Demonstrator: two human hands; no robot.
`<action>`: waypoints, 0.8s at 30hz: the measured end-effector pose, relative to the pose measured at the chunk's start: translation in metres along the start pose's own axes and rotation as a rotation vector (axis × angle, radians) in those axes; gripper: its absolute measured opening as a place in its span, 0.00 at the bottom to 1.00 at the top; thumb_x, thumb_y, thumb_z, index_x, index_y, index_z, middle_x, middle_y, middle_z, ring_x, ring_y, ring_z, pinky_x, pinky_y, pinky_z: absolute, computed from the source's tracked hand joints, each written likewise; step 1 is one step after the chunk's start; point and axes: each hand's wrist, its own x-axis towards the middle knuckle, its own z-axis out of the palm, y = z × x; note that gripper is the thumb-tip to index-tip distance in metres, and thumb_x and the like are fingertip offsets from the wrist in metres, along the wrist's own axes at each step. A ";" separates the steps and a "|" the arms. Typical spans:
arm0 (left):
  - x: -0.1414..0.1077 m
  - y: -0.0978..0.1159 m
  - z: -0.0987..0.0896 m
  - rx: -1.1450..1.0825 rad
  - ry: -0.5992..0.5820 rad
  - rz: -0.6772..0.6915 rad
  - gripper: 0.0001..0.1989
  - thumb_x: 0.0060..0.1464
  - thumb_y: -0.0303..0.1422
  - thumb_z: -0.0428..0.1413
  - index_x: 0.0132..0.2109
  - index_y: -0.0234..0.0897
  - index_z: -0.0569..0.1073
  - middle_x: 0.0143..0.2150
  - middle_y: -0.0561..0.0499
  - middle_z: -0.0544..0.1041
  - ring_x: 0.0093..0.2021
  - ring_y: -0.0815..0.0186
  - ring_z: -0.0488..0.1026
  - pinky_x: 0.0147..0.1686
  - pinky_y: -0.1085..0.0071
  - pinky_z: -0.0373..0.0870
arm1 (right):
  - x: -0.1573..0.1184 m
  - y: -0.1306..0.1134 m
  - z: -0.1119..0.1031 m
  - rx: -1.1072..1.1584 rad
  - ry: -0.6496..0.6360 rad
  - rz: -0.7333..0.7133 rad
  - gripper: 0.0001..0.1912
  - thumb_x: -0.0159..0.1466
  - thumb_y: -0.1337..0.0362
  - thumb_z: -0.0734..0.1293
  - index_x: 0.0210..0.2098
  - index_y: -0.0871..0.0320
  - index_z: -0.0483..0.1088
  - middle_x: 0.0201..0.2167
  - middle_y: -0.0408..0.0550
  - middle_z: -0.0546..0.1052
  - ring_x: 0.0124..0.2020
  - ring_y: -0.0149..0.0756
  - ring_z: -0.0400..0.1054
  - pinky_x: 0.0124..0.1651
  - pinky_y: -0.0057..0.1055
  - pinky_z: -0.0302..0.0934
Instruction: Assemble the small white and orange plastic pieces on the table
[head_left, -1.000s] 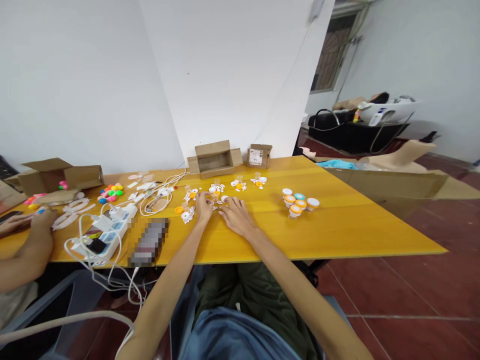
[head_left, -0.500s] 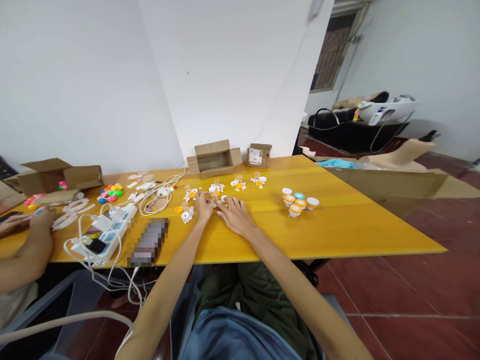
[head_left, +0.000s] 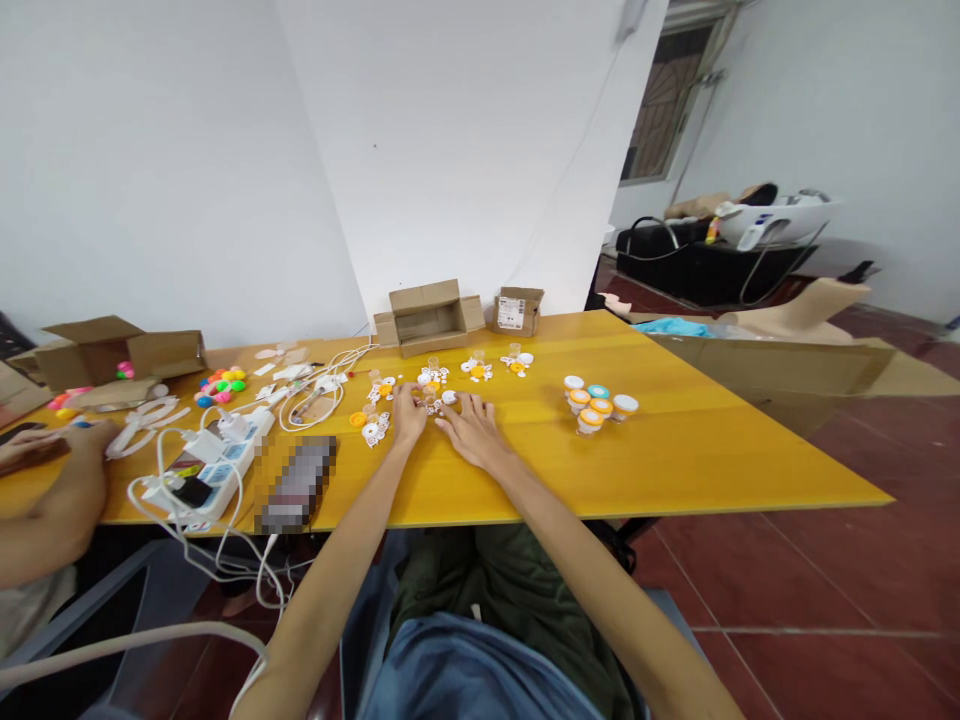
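My left hand (head_left: pixel 409 416) rests on the table beside a small cluster of white openwork pieces (head_left: pixel 433 407), its thumb and fingers apart around the cluster's left edge. On the other side, my right hand (head_left: pixel 474 432) lies palm down with the fingers spread, and its fingertips are close to a small white disc (head_left: pixel 448 397). Whether either hand touches these parts is too small to tell. Just beyond them stand a clear cup (head_left: pixel 433 365) and an orange ring (head_left: pixel 433 386). More sets of cups, rings and white cut-outs (head_left: pixel 371 432) lie to the left and behind.
Several lidded clear cups (head_left: pixel 600 406) stand grouped at the right. Open cardboard boxes (head_left: pixel 431 325) line the wall. A power strip (head_left: pixel 225 470), cables and a blurred phone (head_left: pixel 298 485) lie at left. Another person's hand (head_left: pixel 88 440) works at the far left.
My right hand's fingers have shifted slightly on the table near the small white parts. My left hand stays almost in place. The other person's hand at the far left has moved a little.
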 end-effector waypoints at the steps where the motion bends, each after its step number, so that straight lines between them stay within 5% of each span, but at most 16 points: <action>1: 0.000 0.000 0.000 0.000 0.000 0.004 0.18 0.39 0.13 0.53 0.35 0.38 0.73 0.39 0.53 0.71 0.30 0.70 0.72 0.45 0.66 0.75 | 0.000 0.000 0.001 0.000 0.004 -0.006 0.19 0.74 0.54 0.55 0.57 0.48 0.71 0.57 0.57 0.69 0.54 0.49 0.60 0.53 0.45 0.54; 10: -0.004 0.009 -0.001 0.004 -0.017 0.023 0.15 0.43 0.18 0.59 0.38 0.39 0.74 0.42 0.51 0.73 0.36 0.66 0.74 0.45 0.67 0.75 | 0.002 0.002 0.005 -0.007 0.083 0.044 0.19 0.74 0.56 0.56 0.56 0.53 0.70 0.60 0.59 0.68 0.56 0.50 0.58 0.53 0.44 0.53; 16: -0.003 0.009 0.003 0.009 -0.016 0.080 0.16 0.43 0.18 0.60 0.38 0.41 0.74 0.41 0.51 0.75 0.48 0.61 0.74 0.55 0.63 0.71 | 0.003 0.005 0.010 0.013 0.103 0.065 0.18 0.74 0.57 0.55 0.57 0.52 0.70 0.62 0.57 0.68 0.58 0.51 0.58 0.55 0.47 0.53; 24: -0.001 0.004 0.004 -0.031 -0.082 0.090 0.18 0.39 0.16 0.57 0.37 0.41 0.73 0.38 0.52 0.77 0.48 0.60 0.75 0.55 0.59 0.71 | 0.003 0.007 0.012 0.049 0.101 0.033 0.18 0.74 0.57 0.56 0.58 0.51 0.69 0.60 0.53 0.72 0.57 0.50 0.60 0.54 0.46 0.54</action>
